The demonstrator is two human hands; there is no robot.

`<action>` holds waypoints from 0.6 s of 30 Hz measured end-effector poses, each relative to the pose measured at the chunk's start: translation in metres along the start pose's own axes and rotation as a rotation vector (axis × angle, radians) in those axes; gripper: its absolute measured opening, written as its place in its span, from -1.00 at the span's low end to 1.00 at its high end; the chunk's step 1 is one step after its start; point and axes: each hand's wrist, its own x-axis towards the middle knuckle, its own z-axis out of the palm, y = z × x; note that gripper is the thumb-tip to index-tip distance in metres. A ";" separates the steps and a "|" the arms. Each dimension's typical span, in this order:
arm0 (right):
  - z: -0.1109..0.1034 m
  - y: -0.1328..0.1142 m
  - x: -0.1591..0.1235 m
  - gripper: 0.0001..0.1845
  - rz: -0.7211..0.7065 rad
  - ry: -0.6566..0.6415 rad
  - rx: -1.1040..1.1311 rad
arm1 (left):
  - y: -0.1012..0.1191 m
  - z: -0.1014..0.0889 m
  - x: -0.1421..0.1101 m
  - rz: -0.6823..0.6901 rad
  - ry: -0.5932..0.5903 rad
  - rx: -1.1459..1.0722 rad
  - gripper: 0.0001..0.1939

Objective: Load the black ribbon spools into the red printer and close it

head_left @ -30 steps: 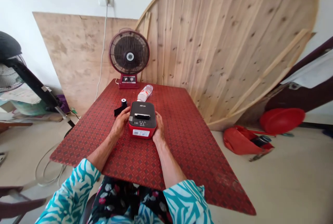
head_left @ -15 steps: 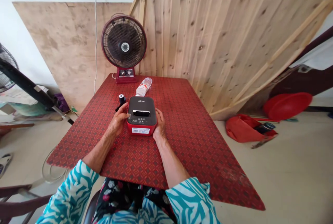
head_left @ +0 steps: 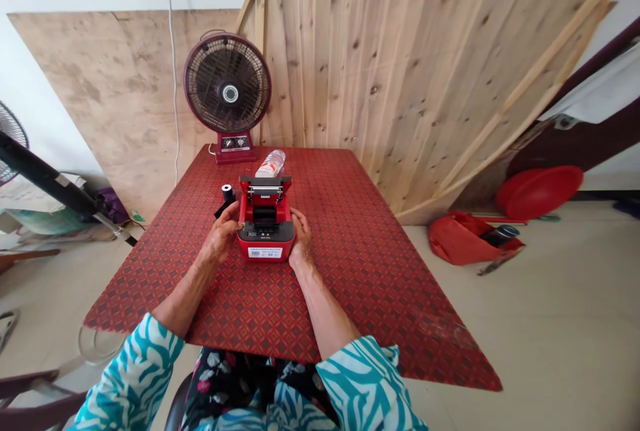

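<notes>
A small red and black label printer (head_left: pixel 265 251) stands on the table with its black lid (head_left: pixel 265 184) raised, showing a red inner bay with a dark roll or part inside. On its left side, my left hand (head_left: pixel 223 234) grips the casing, thumb at the front corner of the top. Against the opposite side, my right hand (head_left: pixel 301 237) is curved round the wall, fingers along it. Just beyond my left fingers stands a small dark roll with a white end (head_left: pixel 227 192), with a black strip beside it. A clear plastic bottle (head_left: pixel 271 163) lies behind the printer.
A dark red fan (head_left: pixel 230 94) stands at the back of the red patterned table (head_left: pixel 370 271). Wooden boards (head_left: pixel 375 71) lean against the wall behind. On the floor at right are a red bag (head_left: pixel 453 237) and a red basin (head_left: pixel 543 191).
The printer's lid has swung up and back, exposing the inside. Both hands still hold its sides. The whole view has shifted slightly.
</notes>
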 end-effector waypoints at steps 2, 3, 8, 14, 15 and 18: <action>0.001 -0.001 0.000 -0.43 -0.001 0.002 0.011 | 0.000 0.001 -0.001 0.010 0.000 -0.002 -0.31; 0.001 -0.001 0.000 -0.44 -0.001 0.003 0.019 | 0.001 0.001 -0.001 0.013 -0.001 0.006 -0.31; 0.000 0.002 0.002 -0.45 0.009 -0.016 0.040 | 0.016 0.002 -0.005 0.156 -0.018 0.282 -0.35; -0.004 0.010 0.006 -0.50 -0.066 -0.037 -0.039 | 0.055 0.037 0.021 0.489 -0.397 1.270 -0.65; -0.005 0.011 0.007 -0.51 -0.078 -0.045 -0.051 | 0.059 0.046 0.029 0.430 -0.487 1.443 -0.63; -0.006 0.015 0.009 -0.52 -0.093 -0.056 -0.079 | 0.065 0.071 0.047 0.249 -0.604 1.874 -0.62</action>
